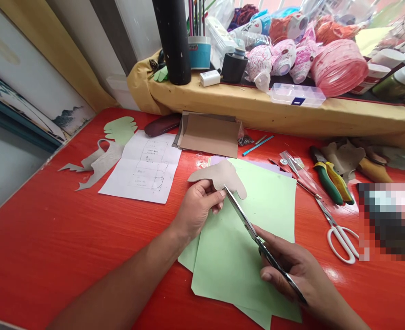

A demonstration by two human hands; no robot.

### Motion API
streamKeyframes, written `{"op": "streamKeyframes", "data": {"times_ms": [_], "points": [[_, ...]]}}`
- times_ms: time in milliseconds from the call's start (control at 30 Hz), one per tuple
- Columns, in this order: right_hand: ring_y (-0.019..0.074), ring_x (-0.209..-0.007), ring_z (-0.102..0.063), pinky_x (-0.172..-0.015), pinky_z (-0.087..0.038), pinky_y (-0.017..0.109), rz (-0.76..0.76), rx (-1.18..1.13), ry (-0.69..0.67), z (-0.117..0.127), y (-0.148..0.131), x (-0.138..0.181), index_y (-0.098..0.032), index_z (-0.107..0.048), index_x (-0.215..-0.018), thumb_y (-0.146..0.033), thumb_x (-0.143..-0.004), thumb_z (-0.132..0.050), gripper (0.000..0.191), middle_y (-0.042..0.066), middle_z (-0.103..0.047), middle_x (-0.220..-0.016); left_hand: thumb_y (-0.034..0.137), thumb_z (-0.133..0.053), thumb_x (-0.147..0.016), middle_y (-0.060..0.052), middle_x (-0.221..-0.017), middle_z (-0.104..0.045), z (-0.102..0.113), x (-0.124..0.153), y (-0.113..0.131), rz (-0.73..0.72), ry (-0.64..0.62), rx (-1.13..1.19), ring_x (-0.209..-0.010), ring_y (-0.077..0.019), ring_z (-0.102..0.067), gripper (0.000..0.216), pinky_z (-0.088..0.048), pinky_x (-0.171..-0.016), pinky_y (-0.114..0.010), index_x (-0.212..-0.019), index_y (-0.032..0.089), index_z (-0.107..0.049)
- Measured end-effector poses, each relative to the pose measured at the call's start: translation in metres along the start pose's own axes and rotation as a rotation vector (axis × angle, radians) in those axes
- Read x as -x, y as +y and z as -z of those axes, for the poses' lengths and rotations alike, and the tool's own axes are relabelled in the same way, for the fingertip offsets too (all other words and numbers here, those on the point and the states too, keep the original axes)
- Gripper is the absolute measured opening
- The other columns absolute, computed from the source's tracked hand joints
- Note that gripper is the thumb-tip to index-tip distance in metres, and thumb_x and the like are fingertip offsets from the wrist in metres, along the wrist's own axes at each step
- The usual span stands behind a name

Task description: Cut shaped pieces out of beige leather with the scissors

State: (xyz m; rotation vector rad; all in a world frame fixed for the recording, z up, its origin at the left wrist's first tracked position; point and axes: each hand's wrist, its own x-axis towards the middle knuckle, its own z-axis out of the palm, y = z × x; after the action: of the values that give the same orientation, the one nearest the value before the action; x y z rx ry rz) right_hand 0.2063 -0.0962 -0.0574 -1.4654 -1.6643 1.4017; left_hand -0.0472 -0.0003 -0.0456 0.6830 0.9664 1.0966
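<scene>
My left hand pinches a curved, lobed piece of greyish-beige leather-like sheet by its lower edge. In my right hand is a long pair of dark-handled scissors, pointing up and left. The blade tips meet the sheet's lower edge just right of my left thumb; whether the blades are parted I cannot tell. Beneath both hands lie several sheets of light green paper. Part of the scissor handles is hidden by my right fingers.
On the red table lie a white paper with a drawing, grey offcuts, brown sheets, white-handled scissors and green-yellow pliers. A cloth-covered ledge along the back carries jars and wrapped crafts.
</scene>
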Motion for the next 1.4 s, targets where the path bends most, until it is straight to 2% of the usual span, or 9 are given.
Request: {"op": "streamKeyframes", "data": {"times_ms": [200, 367, 567, 800, 1033, 1200, 1267, 1400], "points": [[0.0307, -0.073, -0.072, -0.064, -0.063, 0.035, -0.037, -0.011, -0.023, 0.003, 0.001, 0.002, -0.024, -0.072, -0.153, -0.073, -0.084, -0.081, 0.085, 0.006, -0.072, -0.076, 0.028, -0.088, -0.074, 0.001, -0.074, -0.062, 0.000, 0.003, 0.010, 0.008, -0.014, -0.020, -0.059, -0.0096, -0.049, 0.022, -0.034, -0.055, -0.027, -0.085, 0.016, -0.073], [0.0231, -0.063, -0.060, -0.056, -0.056, 0.031, -0.064, -0.070, -0.073, 0.002, -0.002, 0.000, -0.024, -0.068, -0.157, -0.078, -0.080, -0.082, 0.095, 0.003, -0.066, -0.075, 0.028, -0.088, -0.073, 0.002, -0.071, -0.059, -0.002, 0.006, 0.011, 0.024, -0.017, -0.030, -0.058, -0.0092, -0.047, 0.023, -0.033, -0.056, -0.027, -0.082, 0.016, -0.070], [0.0229, -0.065, -0.055, -0.059, -0.052, 0.032, -0.077, -0.114, -0.087, 0.002, -0.019, -0.002, -0.024, -0.069, -0.156, -0.077, -0.083, -0.081, 0.091, 0.001, -0.059, -0.072, 0.027, -0.087, -0.074, 0.001, -0.071, -0.059, -0.005, 0.007, 0.006, 0.000, -0.010, 0.011, -0.058, -0.0088, -0.047, 0.022, -0.032, -0.054, -0.025, -0.083, 0.016, -0.070], [0.0157, -0.060, -0.034, -0.055, -0.030, 0.029, -0.095, -0.185, -0.178, -0.002, -0.030, -0.003, -0.019, -0.059, -0.164, -0.079, -0.091, -0.073, 0.096, -0.005, -0.038, -0.070, 0.025, -0.088, -0.070, 0.002, -0.074, -0.060, -0.007, 0.007, 0.003, -0.008, 0.005, 0.116, -0.057, -0.0072, -0.048, 0.026, -0.030, -0.051, -0.023, -0.079, 0.016, -0.066], [0.0146, -0.060, -0.031, -0.054, -0.027, 0.028, -0.103, -0.217, -0.181, -0.003, -0.032, -0.003, -0.017, -0.057, -0.165, -0.077, -0.091, -0.075, 0.097, -0.006, -0.036, -0.070, 0.024, -0.087, -0.070, 0.002, -0.071, -0.059, -0.007, 0.007, 0.001, -0.028, 0.011, 0.132, -0.057, -0.0077, -0.048, 0.023, -0.030, -0.051, -0.023, -0.079, 0.016, -0.067], [0.0139, -0.059, -0.033, -0.051, -0.028, 0.026, -0.067, -0.286, -0.151, -0.003, -0.017, -0.003, -0.019, -0.061, -0.162, -0.075, -0.086, -0.082, 0.098, -0.006, -0.038, -0.070, 0.024, -0.087, -0.072, 0.002, -0.072, -0.059, -0.007, 0.007, 0.002, -0.036, -0.002, 0.123, -0.057, -0.0080, -0.048, 0.022, -0.030, -0.052, -0.023, -0.083, 0.016, -0.070], [0.0107, -0.053, -0.029, -0.046, -0.025, 0.024, -0.047, -0.356, -0.174, -0.004, -0.009, -0.002, -0.020, -0.059, -0.164, -0.071, -0.086, -0.085, 0.096, -0.007, -0.039, -0.067, 0.024, -0.087, -0.072, 0.001, -0.074, -0.060, -0.007, 0.008, 0.003, -0.041, -0.009, 0.123, -0.057, -0.0076, -0.048, 0.022, -0.030, -0.053, -0.024, -0.083, 0.016, -0.070], [0.0078, -0.049, -0.030, -0.043, -0.026, 0.021, -0.059, -0.485, -0.249, -0.002, -0.007, -0.002, -0.025, -0.058, -0.164, -0.065, -0.086, -0.088, 0.093, -0.007, -0.045, -0.070, 0.023, -0.088, -0.072, 0.001, -0.078, -0.063, -0.007, 0.008, 0.003, -0.034, -0.016, 0.134, -0.057, -0.0068, -0.048, 0.024, -0.029, -0.054, -0.024, -0.085, 0.016, -0.070]]}}
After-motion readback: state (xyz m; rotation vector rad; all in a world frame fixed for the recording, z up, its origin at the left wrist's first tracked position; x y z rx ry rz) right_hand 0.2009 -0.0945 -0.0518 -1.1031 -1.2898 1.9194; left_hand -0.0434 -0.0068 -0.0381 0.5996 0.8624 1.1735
